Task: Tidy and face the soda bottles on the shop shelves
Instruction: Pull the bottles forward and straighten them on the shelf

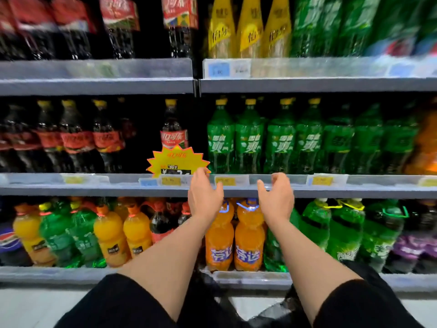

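Observation:
Both my arms reach toward the middle shelf rail (331, 189). My left hand (204, 196) and my right hand (276, 197) are open, palms facing each other, holding nothing, in front of the rail below a row of green soda bottles (249, 138). A single cola bottle (173, 133) stands left of the green row, with more cola bottles (78, 138) farther left. Beneath my hands, on the bottom shelf, stand two orange soda bottles (234, 237). The frame is blurred, mostly toward the edges.
A yellow starburst price sign (177, 162) is clipped to the middle rail beside my left hand. The top shelf holds cola, yellow bottles (250, 29) and green bottles. The bottom shelf has mixed orange, green and dark bottles (111, 235). White floor lies below.

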`<state>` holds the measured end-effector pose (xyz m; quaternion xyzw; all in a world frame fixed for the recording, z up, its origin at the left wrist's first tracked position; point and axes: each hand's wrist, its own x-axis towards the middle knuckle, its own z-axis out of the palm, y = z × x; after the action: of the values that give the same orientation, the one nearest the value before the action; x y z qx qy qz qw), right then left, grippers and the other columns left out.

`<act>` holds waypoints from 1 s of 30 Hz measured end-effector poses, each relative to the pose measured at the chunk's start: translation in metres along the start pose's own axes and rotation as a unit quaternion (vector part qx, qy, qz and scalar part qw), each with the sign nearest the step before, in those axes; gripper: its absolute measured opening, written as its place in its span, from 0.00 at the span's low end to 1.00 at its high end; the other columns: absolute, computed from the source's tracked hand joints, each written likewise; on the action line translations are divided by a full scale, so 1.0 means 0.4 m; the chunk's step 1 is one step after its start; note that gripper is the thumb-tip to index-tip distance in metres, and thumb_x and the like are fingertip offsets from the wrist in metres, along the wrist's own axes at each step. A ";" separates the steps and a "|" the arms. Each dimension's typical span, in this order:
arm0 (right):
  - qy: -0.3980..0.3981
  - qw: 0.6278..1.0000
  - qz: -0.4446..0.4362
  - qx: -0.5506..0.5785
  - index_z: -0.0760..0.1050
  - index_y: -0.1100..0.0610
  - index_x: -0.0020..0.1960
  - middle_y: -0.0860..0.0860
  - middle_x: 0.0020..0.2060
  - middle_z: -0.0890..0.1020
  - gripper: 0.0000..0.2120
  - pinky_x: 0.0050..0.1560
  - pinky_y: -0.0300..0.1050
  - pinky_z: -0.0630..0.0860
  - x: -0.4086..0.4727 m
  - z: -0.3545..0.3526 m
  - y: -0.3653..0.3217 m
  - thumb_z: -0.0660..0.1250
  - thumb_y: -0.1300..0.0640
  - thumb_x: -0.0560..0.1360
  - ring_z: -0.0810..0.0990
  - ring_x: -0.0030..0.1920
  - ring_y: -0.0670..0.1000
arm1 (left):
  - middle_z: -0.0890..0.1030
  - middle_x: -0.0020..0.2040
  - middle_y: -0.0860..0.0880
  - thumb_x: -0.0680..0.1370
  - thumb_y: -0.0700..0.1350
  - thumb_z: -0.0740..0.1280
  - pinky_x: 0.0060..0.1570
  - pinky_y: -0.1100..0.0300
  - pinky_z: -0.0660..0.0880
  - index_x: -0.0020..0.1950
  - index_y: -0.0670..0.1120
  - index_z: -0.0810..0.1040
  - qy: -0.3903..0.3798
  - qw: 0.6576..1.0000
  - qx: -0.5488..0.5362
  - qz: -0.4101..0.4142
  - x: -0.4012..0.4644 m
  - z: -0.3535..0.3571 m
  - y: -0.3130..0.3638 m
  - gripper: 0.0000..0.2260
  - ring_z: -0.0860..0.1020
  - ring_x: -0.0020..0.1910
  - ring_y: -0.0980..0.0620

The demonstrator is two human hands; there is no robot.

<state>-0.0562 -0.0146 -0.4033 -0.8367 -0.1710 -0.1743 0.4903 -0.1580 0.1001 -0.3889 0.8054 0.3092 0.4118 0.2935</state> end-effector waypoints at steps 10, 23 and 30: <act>-0.054 0.998 -0.020 -0.011 0.64 0.62 0.72 0.57 0.66 0.74 0.31 0.62 0.48 0.69 0.126 0.044 -0.089 0.67 0.47 0.76 0.72 0.66 0.56 | 0.62 0.75 0.44 0.73 0.45 0.75 0.67 0.57 0.63 0.78 0.43 0.53 -0.010 0.998 -0.037 0.041 0.191 0.026 0.097 0.41 0.64 0.72 0.46; -0.065 0.994 0.049 -0.068 0.65 0.61 0.59 0.58 0.52 0.80 0.31 0.46 0.51 0.75 0.206 0.179 -0.070 0.74 0.44 0.69 0.79 0.54 0.60 | 0.69 0.71 0.42 0.64 0.43 0.81 0.68 0.55 0.65 0.79 0.43 0.39 -0.121 0.990 -0.048 -0.051 0.347 0.103 0.056 0.59 0.67 0.71 0.45; -0.042 0.992 0.060 -0.101 0.66 0.59 0.57 0.55 0.49 0.81 0.31 0.44 0.50 0.76 0.213 0.189 -0.064 0.75 0.42 0.67 0.81 0.51 0.59 | 0.68 0.71 0.43 0.65 0.43 0.81 0.63 0.57 0.68 0.79 0.45 0.39 -0.092 0.996 -0.009 -0.012 0.341 0.120 0.035 0.58 0.71 0.67 0.46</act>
<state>0.0166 0.0735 -0.3792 -0.8972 -0.1224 -0.1256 0.4052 -0.0499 0.1816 -0.3363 0.8335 0.2864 0.3354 0.3328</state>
